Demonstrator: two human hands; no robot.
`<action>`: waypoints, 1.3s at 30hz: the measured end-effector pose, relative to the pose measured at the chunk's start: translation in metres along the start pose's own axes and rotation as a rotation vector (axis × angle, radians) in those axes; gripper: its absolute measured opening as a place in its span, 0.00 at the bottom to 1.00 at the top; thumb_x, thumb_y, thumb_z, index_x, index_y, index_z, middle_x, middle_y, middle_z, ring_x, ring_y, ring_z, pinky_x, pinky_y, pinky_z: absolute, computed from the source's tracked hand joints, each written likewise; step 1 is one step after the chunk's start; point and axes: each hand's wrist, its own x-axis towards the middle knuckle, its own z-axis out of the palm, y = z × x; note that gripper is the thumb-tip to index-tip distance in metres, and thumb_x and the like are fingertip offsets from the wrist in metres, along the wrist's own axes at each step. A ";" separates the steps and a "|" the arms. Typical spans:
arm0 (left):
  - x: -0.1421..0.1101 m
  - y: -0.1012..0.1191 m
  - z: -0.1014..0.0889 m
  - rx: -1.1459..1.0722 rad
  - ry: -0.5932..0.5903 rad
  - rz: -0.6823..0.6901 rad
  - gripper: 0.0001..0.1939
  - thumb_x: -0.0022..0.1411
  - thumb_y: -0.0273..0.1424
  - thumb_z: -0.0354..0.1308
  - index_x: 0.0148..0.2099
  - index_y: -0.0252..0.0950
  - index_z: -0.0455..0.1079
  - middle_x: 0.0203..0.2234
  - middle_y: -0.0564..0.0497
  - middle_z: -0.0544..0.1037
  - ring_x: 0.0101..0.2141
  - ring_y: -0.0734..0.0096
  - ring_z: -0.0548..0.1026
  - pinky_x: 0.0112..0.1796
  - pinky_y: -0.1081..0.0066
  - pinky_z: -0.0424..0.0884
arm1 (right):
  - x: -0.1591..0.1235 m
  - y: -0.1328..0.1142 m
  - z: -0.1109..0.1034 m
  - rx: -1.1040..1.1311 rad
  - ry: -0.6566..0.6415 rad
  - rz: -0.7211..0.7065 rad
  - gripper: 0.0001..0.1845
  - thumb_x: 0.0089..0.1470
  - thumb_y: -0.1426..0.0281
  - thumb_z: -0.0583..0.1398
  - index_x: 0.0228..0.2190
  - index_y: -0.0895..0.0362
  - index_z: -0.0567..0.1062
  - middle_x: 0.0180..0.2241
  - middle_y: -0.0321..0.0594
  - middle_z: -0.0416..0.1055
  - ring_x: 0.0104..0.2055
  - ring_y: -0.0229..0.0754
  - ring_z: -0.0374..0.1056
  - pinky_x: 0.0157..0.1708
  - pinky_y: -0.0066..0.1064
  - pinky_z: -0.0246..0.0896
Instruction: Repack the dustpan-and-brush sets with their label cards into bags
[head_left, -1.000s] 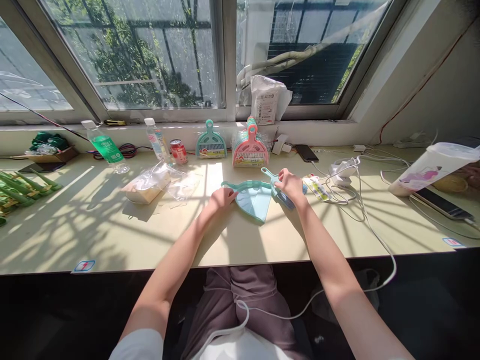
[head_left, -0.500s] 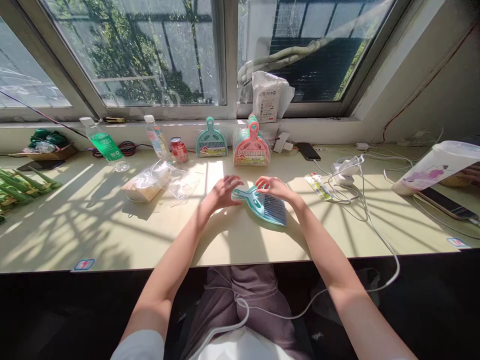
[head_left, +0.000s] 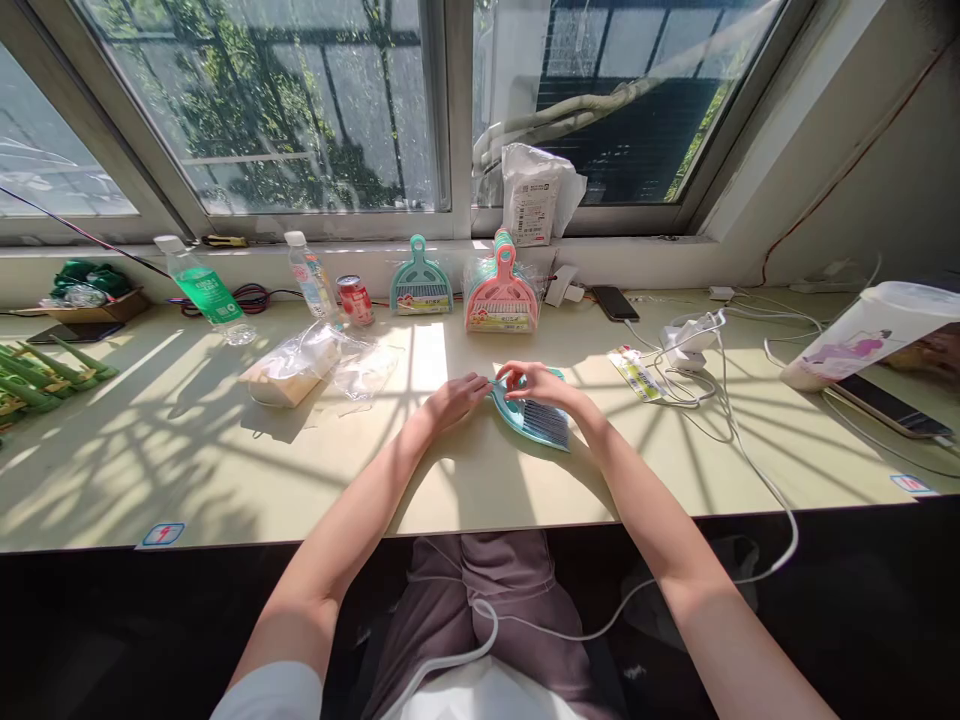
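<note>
A teal mini dustpan and brush set (head_left: 511, 412) lies on the table in front of me, its handle pointing left and its dark bristles (head_left: 546, 424) toward the right. My left hand (head_left: 457, 397) is closed around the handle end, hiding most of it. From above, my right hand (head_left: 538, 383) curls over the set, thumb and fingers pinching near the base of the handle. Behind my hands, a wrapped teal dustpan set (head_left: 421, 283) and a stack of wrapped pink and teal dustpan sets (head_left: 501, 297) stand against the wall under the window.
To the left are a clear plastic wrapper (head_left: 366, 370), a paper packet (head_left: 292, 368), a red can (head_left: 355, 299) and two bottles. On the right lie a label card (head_left: 636, 373), a charger with white cables (head_left: 686, 342), phones and a tilted white cup (head_left: 874, 335).
My left hand has moved right and its fingers have closed on the handle end. My right hand's fingers have shifted slightly left and curled further over the set.
</note>
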 end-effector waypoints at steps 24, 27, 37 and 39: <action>0.004 0.017 -0.010 0.001 -0.026 -0.183 0.16 0.72 0.20 0.54 0.52 0.40 0.80 0.47 0.41 0.85 0.50 0.54 0.84 0.55 0.59 0.78 | 0.005 0.002 0.009 0.107 0.130 0.068 0.16 0.43 0.68 0.74 0.36 0.51 0.80 0.29 0.32 0.80 0.34 0.44 0.77 0.39 0.33 0.71; 0.010 0.014 -0.010 -0.309 0.296 -0.377 0.20 0.73 0.30 0.60 0.65 0.42 0.75 0.62 0.39 0.80 0.68 0.47 0.73 0.70 0.46 0.68 | 0.010 -0.003 0.014 0.085 0.302 0.111 0.16 0.43 0.69 0.74 0.34 0.50 0.75 0.30 0.32 0.80 0.36 0.44 0.77 0.41 0.34 0.71; 0.019 0.048 -0.008 -1.498 0.168 -0.602 0.30 0.61 0.49 0.74 0.60 0.42 0.76 0.49 0.42 0.85 0.52 0.48 0.82 0.53 0.53 0.79 | 0.017 -0.019 0.032 0.022 0.517 0.082 0.09 0.64 0.60 0.64 0.45 0.48 0.77 0.46 0.44 0.83 0.45 0.50 0.78 0.52 0.41 0.76; 0.014 0.043 -0.012 -1.490 0.267 -0.710 0.28 0.57 0.41 0.75 0.57 0.41 0.76 0.46 0.45 0.84 0.48 0.54 0.82 0.51 0.58 0.79 | 0.016 -0.008 0.017 -0.004 0.614 0.123 0.10 0.67 0.62 0.59 0.47 0.50 0.77 0.53 0.49 0.81 0.52 0.52 0.78 0.57 0.44 0.75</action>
